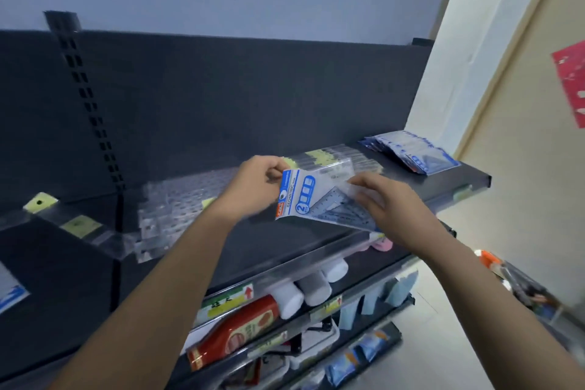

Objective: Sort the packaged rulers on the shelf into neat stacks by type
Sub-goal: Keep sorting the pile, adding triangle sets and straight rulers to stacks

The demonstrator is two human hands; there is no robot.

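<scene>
I hold a clear packet of triangular set squares (319, 199) with a blue and white header card above the dark top shelf (272, 241). My left hand (256, 187) pinches the packet's header end. My right hand (389, 209) grips its other end, fingers over the plastic. A stack of the same blue-headed packets (411, 152) lies at the shelf's far right end. Behind my hands a row of long clear ruler packs with yellow tags (326, 157) lies along the shelf. More clear packs (177, 199) lie blurred at the middle left.
Yellow-tagged clear packs (79, 225) lie on the shelf at left. Lower shelves hold a red bottle (234, 332), white bottles (304, 291) and blue packets (354, 358). A cream wall (522, 168) with a red sheet stands at right. The black slotted upright (85, 98) rises at back left.
</scene>
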